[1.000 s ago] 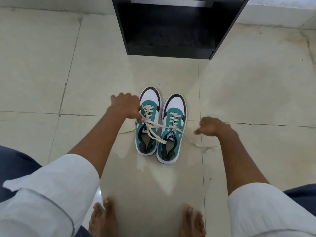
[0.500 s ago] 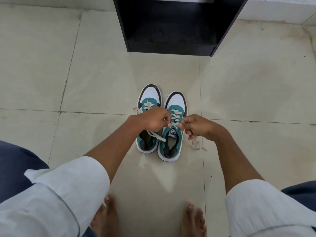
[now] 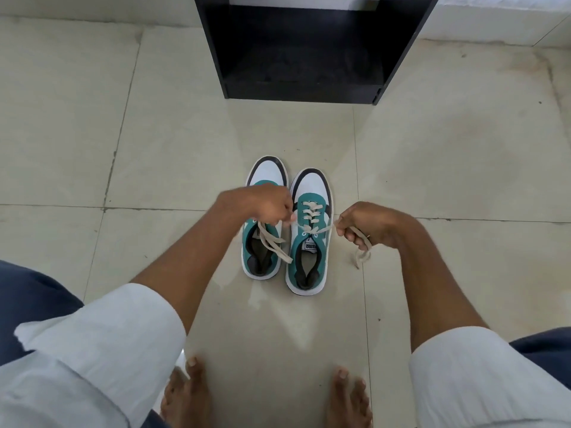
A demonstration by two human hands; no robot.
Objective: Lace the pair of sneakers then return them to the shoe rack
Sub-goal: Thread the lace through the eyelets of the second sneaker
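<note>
sneakers (image 3: 287, 223) side by side on tiled floor (image 3: 92, 134), toes toward black rack (image 3: 302, 88), which stands well apart. left hand (image 3: 262, 205) closed over left shoe, pinching one end of right shoe's lace (image 3: 312, 216). right hand (image 3: 367, 223) closed on other end, just right of the shoe; slack dangles below the fist. lace taut between hands.

Head camera looks steeply down, forward, over floor (image 3: 154, 134) nearby.
</note>
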